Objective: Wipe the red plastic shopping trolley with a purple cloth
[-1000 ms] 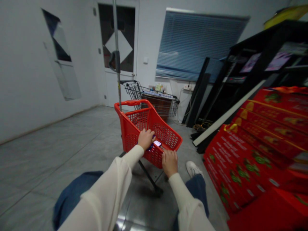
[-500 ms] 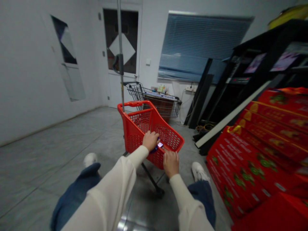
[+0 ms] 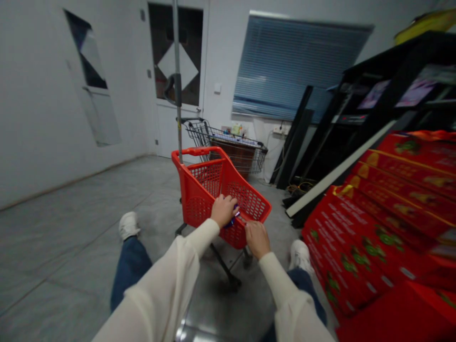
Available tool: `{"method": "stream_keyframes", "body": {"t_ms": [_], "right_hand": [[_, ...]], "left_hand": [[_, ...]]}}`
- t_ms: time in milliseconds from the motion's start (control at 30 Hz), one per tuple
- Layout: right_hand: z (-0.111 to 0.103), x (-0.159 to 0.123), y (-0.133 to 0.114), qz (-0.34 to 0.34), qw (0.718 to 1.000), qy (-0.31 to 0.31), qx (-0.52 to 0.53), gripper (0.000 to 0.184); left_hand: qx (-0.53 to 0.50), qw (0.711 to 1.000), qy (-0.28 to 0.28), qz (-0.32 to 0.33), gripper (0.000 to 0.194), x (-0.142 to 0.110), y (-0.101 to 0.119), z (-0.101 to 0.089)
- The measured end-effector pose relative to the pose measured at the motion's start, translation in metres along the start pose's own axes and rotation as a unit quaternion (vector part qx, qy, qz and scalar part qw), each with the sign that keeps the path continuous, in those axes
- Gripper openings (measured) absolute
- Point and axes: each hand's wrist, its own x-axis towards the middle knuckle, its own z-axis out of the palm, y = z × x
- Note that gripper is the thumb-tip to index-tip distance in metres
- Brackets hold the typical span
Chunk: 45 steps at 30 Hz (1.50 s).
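Observation:
In the middle of the head view stands a red plastic shopping cart (image 3: pixel 199 187) with perforated sides. Over its near edge, my left hand (image 3: pixel 223 210) is closed around a small, shiny purple object (image 3: pixel 233 220), mostly covered by the fingers; its kind is unclear. To the right, my right hand (image 3: pixel 257 239) has its fingers bent and pressed together close to the near rim. Those fingertips are near the purple object, and what they hold is too small to make out.
A wire shopping cart (image 3: pixel 233 147) stands behind, near the door (image 3: pixel 178 71). A metal pole (image 3: pixel 177 57) rises beside the red cart's handle. Stacked red boxes (image 3: pixel 370 242) and a black shelf (image 3: pixel 384 66) crowd the right. My shoes (image 3: pixel 128 225) flank the cart.
My right hand has shifted slightly right, away from the left hand. The purple object has turned and shows less of its bright face. My left leg has straightened a little.

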Motion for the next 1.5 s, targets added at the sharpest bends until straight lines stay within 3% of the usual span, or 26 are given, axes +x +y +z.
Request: {"method": "stream_keyframes", "body": {"t_ms": [133, 333, 533, 633, 767, 900, 1000, 1100, 1200, 1267, 1367, 1500], "right_hand": [[-0.003, 0.008, 0.015, -0.054, 0.998, -0.017, -0.021, 0.042], [0.000, 0.004, 0.004, -0.039, 0.998, -0.014, -0.057, 0.040], [0.001, -0.001, -0.037, -0.011, 0.998, 0.005, -0.058, 0.040], [0.000, 0.005, -0.050, -0.048, 0.998, -0.014, -0.043, 0.035], [-0.007, 0.018, -0.049, -0.103, 0.992, -0.058, -0.035, 0.033], [-0.008, 0.020, -0.045, -0.101, 0.992, -0.065, -0.041, 0.032], [-0.005, 0.017, -0.049, -0.105, 0.992, -0.067, -0.029, 0.033], [-0.001, 0.015, -0.057, -0.114, 0.991, -0.067, -0.025, 0.034], [0.004, 0.016, -0.062, -0.105, 0.993, -0.051, -0.033, 0.032], [0.005, 0.017, -0.062, -0.098, 0.994, -0.042, -0.037, 0.031], [0.003, 0.018, -0.058, -0.091, 0.994, -0.043, -0.039, 0.030], [0.001, 0.016, -0.063, -0.081, 0.993, -0.062, -0.055, 0.029]], "left_hand": [[0.019, 0.998, 0.026, -0.049, 0.025, 0.001, -0.006, -0.001], [-0.025, 0.998, 0.040, 0.038, 0.025, -0.027, 0.024, 0.020], [-0.046, 0.997, 0.021, 0.056, 0.028, -0.019, -0.017, 0.012], [-0.039, 0.999, 0.019, 0.024, 0.028, -0.024, -0.036, -0.001], [-0.022, 0.999, 0.032, -0.008, 0.025, -0.052, -0.035, -0.008], [-0.015, 0.998, 0.018, 0.056, 0.023, -0.074, -0.028, -0.005], [-0.004, 0.999, 0.009, 0.046, 0.024, -0.065, -0.040, -0.009], [0.011, 0.999, 0.016, -0.031, 0.027, -0.048, -0.058, -0.016], [0.017, 0.994, 0.035, -0.105, 0.029, -0.045, -0.059, -0.018], [0.014, 0.994, 0.040, -0.102, 0.028, -0.053, -0.050, -0.015], [0.002, 0.998, 0.031, -0.048, 0.026, -0.067, -0.037, -0.009], [0.003, 0.998, 0.030, -0.053, 0.028, -0.058, -0.046, -0.009]]}}
